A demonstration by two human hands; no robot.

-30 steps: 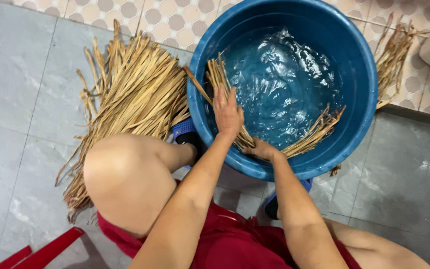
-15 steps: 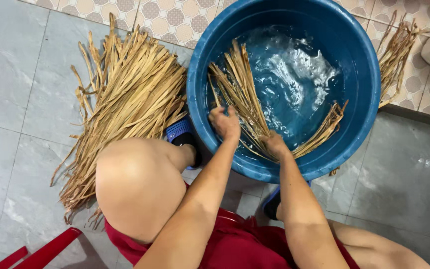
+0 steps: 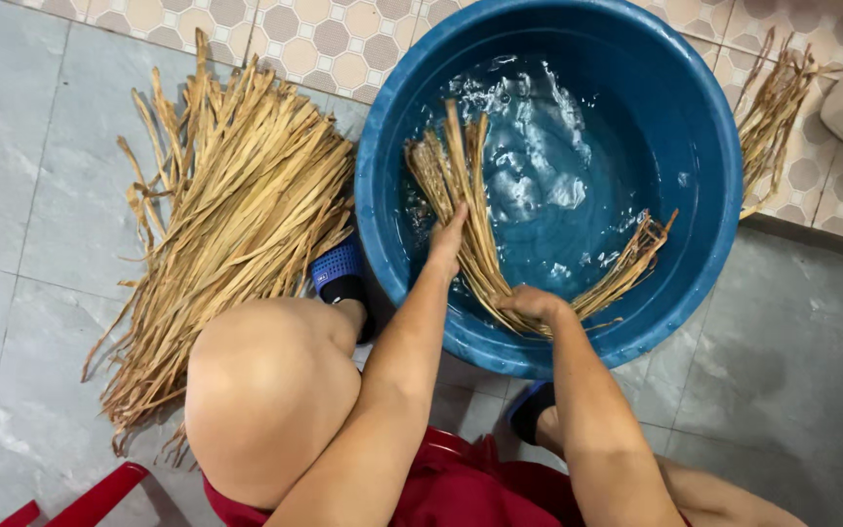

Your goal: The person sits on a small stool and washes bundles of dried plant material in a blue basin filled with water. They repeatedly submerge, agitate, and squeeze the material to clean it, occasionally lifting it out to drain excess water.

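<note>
Left hand flat on wet straw strips, right hand gripping them, blue water basin, dry pile beside

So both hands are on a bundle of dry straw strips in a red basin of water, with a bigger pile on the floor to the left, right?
Not quite: the basin is blue, not red, as the head view shows. The rest holds: left hand and right hand are on the bundle, pile on the floor.
</note>
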